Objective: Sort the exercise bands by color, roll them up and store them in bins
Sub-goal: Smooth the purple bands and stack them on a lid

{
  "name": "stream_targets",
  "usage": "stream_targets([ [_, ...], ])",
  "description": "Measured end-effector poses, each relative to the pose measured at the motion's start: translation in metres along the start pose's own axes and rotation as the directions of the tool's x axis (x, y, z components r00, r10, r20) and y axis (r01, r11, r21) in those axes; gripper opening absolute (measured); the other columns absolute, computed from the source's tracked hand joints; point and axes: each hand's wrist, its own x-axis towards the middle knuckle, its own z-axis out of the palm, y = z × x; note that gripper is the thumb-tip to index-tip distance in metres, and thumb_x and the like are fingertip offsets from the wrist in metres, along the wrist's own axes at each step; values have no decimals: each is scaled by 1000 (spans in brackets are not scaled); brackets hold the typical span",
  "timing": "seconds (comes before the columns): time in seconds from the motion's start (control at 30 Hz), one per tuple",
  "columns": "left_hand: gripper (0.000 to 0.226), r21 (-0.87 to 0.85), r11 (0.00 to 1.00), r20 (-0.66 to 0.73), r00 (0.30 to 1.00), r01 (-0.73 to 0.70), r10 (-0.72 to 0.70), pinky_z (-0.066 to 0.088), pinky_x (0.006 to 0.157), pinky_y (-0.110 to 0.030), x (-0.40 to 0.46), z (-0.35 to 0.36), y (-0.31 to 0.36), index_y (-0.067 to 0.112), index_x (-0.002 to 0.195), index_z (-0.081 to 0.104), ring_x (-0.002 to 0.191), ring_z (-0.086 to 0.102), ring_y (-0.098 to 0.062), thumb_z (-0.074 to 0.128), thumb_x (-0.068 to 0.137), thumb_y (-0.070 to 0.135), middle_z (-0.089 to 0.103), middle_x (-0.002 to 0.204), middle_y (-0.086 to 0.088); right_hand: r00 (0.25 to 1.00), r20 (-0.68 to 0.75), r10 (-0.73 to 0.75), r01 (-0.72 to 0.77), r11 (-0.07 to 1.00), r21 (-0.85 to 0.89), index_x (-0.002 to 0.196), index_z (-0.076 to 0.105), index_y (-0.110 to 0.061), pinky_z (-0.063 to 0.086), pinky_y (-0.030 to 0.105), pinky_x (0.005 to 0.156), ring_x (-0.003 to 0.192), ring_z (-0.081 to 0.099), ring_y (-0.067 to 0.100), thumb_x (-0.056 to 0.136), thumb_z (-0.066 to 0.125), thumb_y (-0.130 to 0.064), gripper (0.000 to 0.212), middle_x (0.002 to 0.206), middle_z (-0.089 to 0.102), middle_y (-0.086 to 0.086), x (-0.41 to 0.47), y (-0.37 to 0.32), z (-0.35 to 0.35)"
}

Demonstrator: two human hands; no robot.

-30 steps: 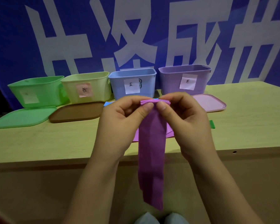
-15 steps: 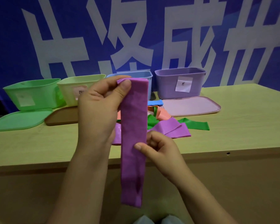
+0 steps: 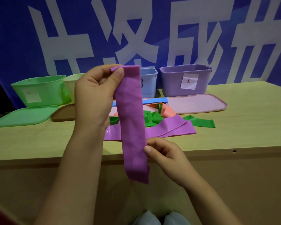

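- Head view showed the purple band (image 3: pixel 131 120) hanging flat and upright in front of the table's near edge, its top level with the bin rims and its free bottom end below the tabletop, over the table's front panel.
- The left hand (image 3: pixel 96 95) pinched the band's top end, thumb on the near face and fingers curled behind; a small fold showed at that top corner.
- The right hand (image 3: pixel 165 155) held the band's right edge low down, thumb tip on the near face and the other fingers curled behind it.
- To roll well, I judged the strip should first be drawn straight and the doubled layers aligned, then wound tightly from one end with the edges kept flush, so the roll would not cone or spring open.
- The purple bin (image 3: pixel 185 80) stood open at the back right of the table (image 3: pixel 250 127), its lid (image 3: pixel 196 104) lying flat in front of it; a lift up and over the rim looked needed.
- Loose bands lay between hands and bins: another purple strip (image 3: pixel 169 129), a green band (image 3: pixel 199 121), an orange one (image 3: pixel 168 111) and a blue one (image 3: pixel 154 100).
- Bare tabletop to the right offered room; the hanging tail could snag the table's edge.
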Motion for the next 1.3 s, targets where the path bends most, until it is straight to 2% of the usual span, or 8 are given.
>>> stream_targets([
  [0.17, 11, -28, 1000, 47, 999, 11, -9, 54, 65, -18, -5, 4, 4, 22, 91, 65, 78, 68, -2, 62, 87, 13, 71, 72, 17, 1000, -21, -1, 1, 1000, -13, 87, 61, -17, 49, 47, 64, 68, 52, 18, 82, 62, -32, 16, 69, 53, 4, 6, 4, 7],
  [0.3, 12, -22, 999, 0, 999, -49, 49, 56, 70, -23, -5, 2, 6, 25, 86, 67, 79, 67, -4, 65, 84, 14, 70, 72, 15, 999, 34, 30, -27, 996, -89, 82, 55, -16, 40, 20, 58, 60, 47, -2, 87, 64, -14, 11, 60, 54, -14, 8, 18, 10],
  [0.4, 13, -42, 996, -80, 994, -78, 75, 55, 71, -25, -5, 1, 4, 24, 83, 69, 78, 66, -7, 67, 83, 11, 69, 72, 13, 999, 31, 36, -32, 995, -98, 83, 54, -12, 37, 15, 58, 59, 46, -3, 88, 63, -10, 10, 61, 55, -16, 7, 25, 13],
  [0.73, 12, 14, 993, -33, 992, -121, 121, 54, 71, -20, -5, -6, 7, 25, 88, 65, 79, 67, -1, 64, 86, 14, 70, 73, 18, 994, 91, 54, -55, 998, 16, 95, 57, -19, 45, 23, 68, 75, 55, 3, 82, 59, -20, 13, 77, 60, -13, -1, 46, 30],
  [0.87, 9, 37, 990, -52, 989, -139, 141, 54, 71, -19, 1, -12, 12, 24, 89, 65, 81, 67, -1, 63, 87, 15, 69, 73, 19, 978, 150, 146, -140, 989, -50, 102, 63, -10, 51, 45, 81, 86, 61, 17, 79, 64, -23, 26, 95, 67, 11, -11, 64, 42],
  [0.97, 9, 69, 985, -55, 985, -157, 161, 54, 70, -19, 5, -15, 14, 27, 88, 65, 80, 67, -1, 63, 87, 18, 68, 72, 20, 967, 169, 190, -181, 981, -63, 103, 63, -18, 52, 48, 85, 93, 64, 27, 81, 62, -23, 23, 100, 67, 11, -11, 69, 45],
  [1.1, 11, 125, 978, -37, 984, -169, 174, 54, 70, -19, 8, -20, 11, 30, 92, 63, 80, 66, 0, 62, 89, 19, 67, 72, 20, 965, 174, 196, -191, 981, -48, 104, 61, -25, 53, 42, 86, 93, 64, 20, 86, 59, -17, 20, 101, 67, 7, -7, 74, 46],
  [1.3, 22, 82, 993, -85, 992, -90, 97, 55, 73, -26, 2, -39, -5, 29, 94, 67, 82, 66, -6, 62, 87, 9, 69, 82, 11, 948, 165, 271, -266, 963, -50, 97, 56, -12, 49, 19, 65, 69, 57, -3, 92, 53, -2, 12, 84, 59, -2, -11, 87, 48],
])
